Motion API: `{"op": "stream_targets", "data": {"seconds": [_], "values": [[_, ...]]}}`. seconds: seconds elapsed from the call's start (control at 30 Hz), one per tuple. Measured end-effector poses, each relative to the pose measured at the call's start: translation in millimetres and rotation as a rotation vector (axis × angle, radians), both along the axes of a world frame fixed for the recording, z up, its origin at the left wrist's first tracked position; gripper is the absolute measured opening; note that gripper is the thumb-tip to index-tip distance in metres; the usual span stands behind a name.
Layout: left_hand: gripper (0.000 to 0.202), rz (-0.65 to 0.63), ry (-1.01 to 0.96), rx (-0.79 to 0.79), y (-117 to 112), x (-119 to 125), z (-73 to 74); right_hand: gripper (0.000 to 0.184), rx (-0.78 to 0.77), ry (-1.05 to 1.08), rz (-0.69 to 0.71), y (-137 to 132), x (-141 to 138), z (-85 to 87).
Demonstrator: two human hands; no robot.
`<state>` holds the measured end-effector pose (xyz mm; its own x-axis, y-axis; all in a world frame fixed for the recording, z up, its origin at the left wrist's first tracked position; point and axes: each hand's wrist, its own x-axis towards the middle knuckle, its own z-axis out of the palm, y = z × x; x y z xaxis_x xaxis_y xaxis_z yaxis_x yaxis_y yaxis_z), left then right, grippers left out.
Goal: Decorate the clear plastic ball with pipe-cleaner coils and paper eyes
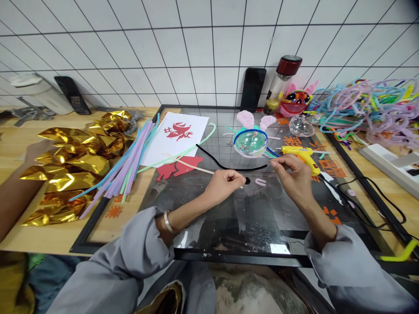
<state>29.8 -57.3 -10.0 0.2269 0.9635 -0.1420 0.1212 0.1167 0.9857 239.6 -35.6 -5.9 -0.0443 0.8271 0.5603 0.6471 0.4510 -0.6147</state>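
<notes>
Left hand (pixel 225 185) pinching one black piece (pixel 248 180), right hand (pixel 295 179) curled near one yellow glue gun (pixel 297 150), grip unclear

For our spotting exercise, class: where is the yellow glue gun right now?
In the head view, the yellow glue gun lies right of centre, partly behind the right hand and right of the pink-eared clear dome.
</notes>
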Motion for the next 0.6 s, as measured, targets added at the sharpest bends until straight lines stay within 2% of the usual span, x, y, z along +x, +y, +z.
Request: {"op": "stream_targets", "data": {"seconds": [0.13,0.33,0.5,0.6], "values": [[0.021,-0.09,0.262,0.147,0.6,-0.4,-2.3,0.027,-0.043,-0.369,0.004,2.2,-1.7,-10.1],[0.029,-0.16,0.342,0.243,6.0,-4.4,-5.4,0.031,-0.17,-0.831,-0.068,3.4,-9.9,-14.5],[0.031,-0.116,0.416,0.319,8.8,-10.2,-1.6,0.029,-0.161,-0.88,-0.043,4.9,-8.6,-15.7],[0.031,-0.165,0.612,0.395,8.5,-13.2,1.4,0.028,-0.121,-0.781,0.005,4.6,-7.3,-17.7]]}}
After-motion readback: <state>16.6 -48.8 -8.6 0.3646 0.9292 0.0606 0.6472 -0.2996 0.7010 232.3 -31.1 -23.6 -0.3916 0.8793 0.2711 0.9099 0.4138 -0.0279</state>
